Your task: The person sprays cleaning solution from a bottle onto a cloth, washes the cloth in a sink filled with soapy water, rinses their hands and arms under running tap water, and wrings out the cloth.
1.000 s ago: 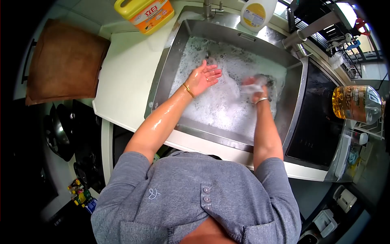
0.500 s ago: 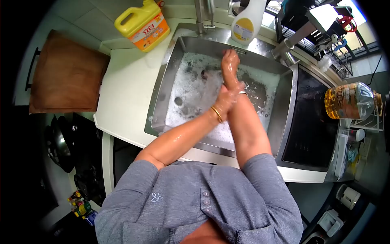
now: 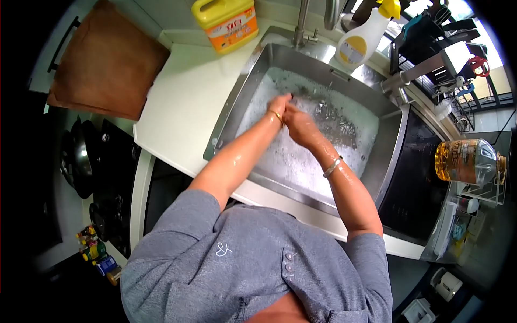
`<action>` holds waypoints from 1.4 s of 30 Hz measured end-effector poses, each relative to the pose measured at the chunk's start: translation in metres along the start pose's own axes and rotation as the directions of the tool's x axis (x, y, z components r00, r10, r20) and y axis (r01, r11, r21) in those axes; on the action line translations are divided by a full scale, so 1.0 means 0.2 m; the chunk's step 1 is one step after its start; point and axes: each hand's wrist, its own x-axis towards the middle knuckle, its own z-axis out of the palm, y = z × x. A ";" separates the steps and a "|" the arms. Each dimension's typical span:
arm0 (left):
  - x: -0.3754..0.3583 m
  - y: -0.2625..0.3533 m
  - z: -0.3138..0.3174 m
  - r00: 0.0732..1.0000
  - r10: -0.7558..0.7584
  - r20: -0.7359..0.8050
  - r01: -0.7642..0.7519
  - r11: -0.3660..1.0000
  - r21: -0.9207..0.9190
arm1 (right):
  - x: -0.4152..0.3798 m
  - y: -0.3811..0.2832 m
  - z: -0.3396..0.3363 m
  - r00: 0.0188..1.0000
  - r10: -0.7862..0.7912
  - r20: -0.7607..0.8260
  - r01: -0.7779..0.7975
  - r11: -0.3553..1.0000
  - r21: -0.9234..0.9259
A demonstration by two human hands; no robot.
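My left hand, with a gold bracelet at the wrist, is closed above the soapy water in the steel sink. My right hand, wearing a silver bracelet, meets it with fingers curled together. A small dark thing shows at the fingertips; what it is I cannot make out, nor whether it is gripped. Both hands and forearms look wet. Foam and bubbles cover much of the water.
A yellow jug and a spray bottle stand behind the sink, beside the faucet. Left is a brown board. On the right are a black panel, an oil bottle and a dish rack.
My left hand has left my right forearm and moved up and slightly left. My right hand has come down from the sink's back wall to meet it. The view has shifted.
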 end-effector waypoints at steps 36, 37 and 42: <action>-0.19 -0.01 -0.08 0.674 0.097 0.732 -0.636 -0.426 0.643 | -0.16 0.55 0.03 0.454 0.872 0.183 -0.475 0.062 0.878; -0.22 0.00 -0.15 0.835 -0.026 0.550 -0.513 -0.403 0.758 | -0.28 0.76 0.08 0.502 0.861 0.081 -0.694 0.346 0.631; -0.26 0.11 -0.20 0.867 0.266 0.422 -0.363 -0.243 0.900 | -0.41 0.79 0.28 0.834 0.537 0.125 -0.491 0.827 -0.275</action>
